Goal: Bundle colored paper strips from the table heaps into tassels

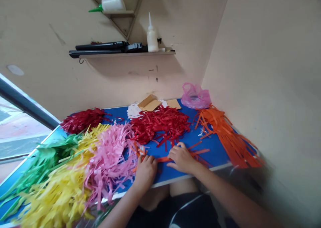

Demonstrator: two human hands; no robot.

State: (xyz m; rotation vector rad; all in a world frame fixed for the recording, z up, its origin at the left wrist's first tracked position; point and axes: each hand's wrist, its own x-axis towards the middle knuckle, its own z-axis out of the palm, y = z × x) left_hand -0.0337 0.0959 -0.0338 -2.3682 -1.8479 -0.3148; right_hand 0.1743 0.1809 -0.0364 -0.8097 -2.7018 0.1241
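Observation:
On the blue table, an orange paper strip (163,159) runs flat between my two hands near the front edge. My left hand (146,173) is closed over the strip's left end, its fingers bent down beside the pink strips. Fingers curled, my right hand (182,157) grips the strip farther right; the fingertips are partly hidden. More loose orange strips (199,152) lie just past the right hand. A short orange bit (140,151) sits beyond my left hand, next to the pink pile (110,157). Behind both hands spreads a heap of red strips (163,122).
Yellow strips (62,184), green strips (47,161) and another red pile (84,120) cover the left side. Orange strips (225,134) hang over the right edge. A brown box (149,103) and a pink plastic bag (195,97) stand at the back. A wall shelf (130,54) holds a glue bottle (152,40).

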